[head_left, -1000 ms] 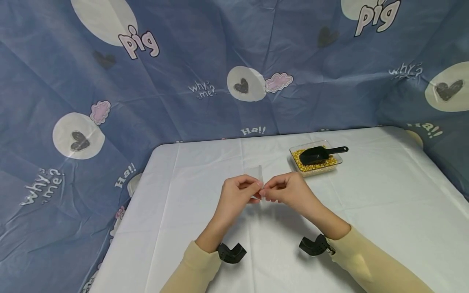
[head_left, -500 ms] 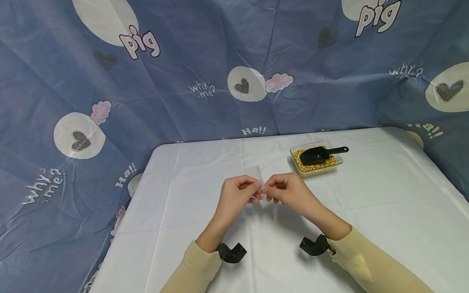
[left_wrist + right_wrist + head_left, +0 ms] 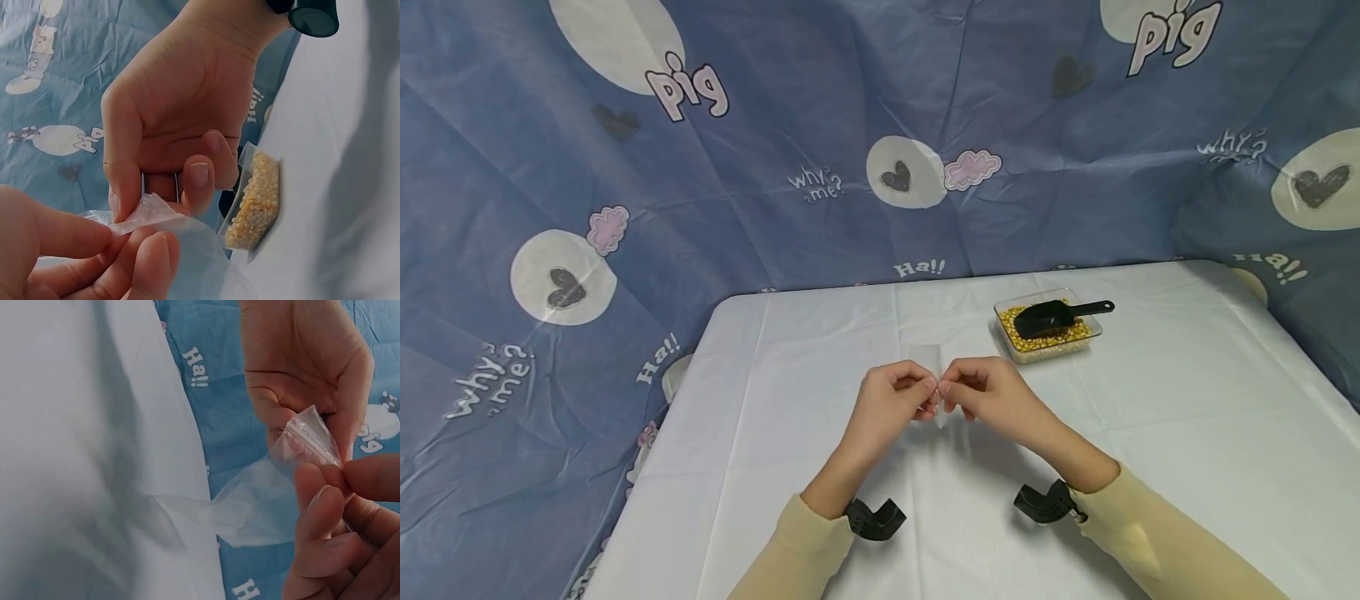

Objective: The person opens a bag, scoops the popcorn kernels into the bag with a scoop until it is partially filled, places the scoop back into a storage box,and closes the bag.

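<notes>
Over white cloth (image 3: pixel 797 433), a clear plastic bag (image 3: pixel 259 500) was pinched by its edge between close-drawn thumbs and fingertips of the left hand (image 3: pixel 891 396) and right hand (image 3: pixel 988 387). Cloth was spread broadly toward nine o'clock, its far edge at twelve; near two, a black scoop (image 3: pixel 1047 320) was laid on a box of yellow kernels (image 3: pixel 1052 354). The bag was partly hidden by fingers; sleeves (image 3: pixel 805 542) were cut off at six.

White-clothed table (image 3: pixel 1187 417) with a clear tub (image 3: pixel 1057 351) of yellow kernels (image 3: pixel 1072 335) towards the back.
</notes>
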`<action>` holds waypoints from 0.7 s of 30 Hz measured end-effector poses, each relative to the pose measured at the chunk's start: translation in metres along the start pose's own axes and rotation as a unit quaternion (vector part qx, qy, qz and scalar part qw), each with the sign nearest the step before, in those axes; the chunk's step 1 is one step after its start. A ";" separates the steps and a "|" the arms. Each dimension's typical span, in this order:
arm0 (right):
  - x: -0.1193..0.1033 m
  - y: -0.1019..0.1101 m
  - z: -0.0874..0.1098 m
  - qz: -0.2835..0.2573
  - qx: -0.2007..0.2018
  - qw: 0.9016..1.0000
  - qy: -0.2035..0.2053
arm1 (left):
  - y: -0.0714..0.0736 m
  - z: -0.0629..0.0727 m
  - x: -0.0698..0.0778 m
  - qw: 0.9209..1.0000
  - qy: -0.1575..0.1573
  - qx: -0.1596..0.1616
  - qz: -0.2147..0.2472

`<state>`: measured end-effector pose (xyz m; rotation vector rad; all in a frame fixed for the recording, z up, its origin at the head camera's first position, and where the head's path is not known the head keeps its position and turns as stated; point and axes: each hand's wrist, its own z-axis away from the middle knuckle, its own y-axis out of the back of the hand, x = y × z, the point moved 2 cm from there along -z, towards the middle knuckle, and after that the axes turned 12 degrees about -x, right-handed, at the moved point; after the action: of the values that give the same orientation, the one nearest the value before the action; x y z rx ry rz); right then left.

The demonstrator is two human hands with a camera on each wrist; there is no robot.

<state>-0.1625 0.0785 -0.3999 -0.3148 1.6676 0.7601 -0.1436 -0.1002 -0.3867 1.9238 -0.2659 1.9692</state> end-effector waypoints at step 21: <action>-0.005 -0.003 0.004 -0.275 -0.088 0.957 0.035 | -0.003 0.006 0.008 0.986 -0.019 -0.097 0.131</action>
<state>-0.1562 0.0778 -0.3967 -0.8981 1.4739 0.4767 -0.1366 -0.0991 -0.3784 1.8790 -0.7264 1.9822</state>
